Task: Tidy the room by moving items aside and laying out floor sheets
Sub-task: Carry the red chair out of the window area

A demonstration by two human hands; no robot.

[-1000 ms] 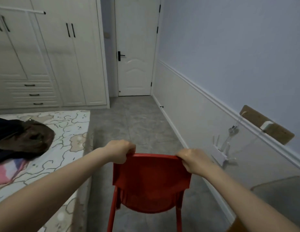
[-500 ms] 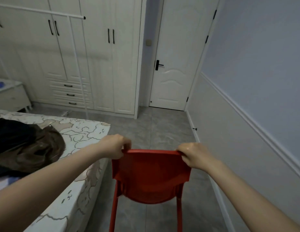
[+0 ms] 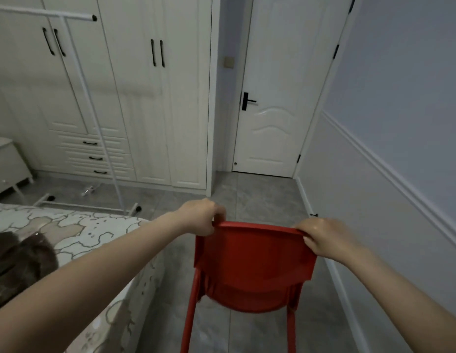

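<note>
Your left hand (image 3: 200, 216) and right hand (image 3: 326, 238) grasp the red chair (image 3: 255, 263) backrest, center frame; the chair isn't set aside, and no floor sheets appear.

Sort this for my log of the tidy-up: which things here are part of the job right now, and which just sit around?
In the job:
- red chair
- left hand, gripping its top edge
- right hand, gripping its top edge

Lying about:
- bed
- brown bag on the bed
- clothes rack
- wardrobe
- door
</note>
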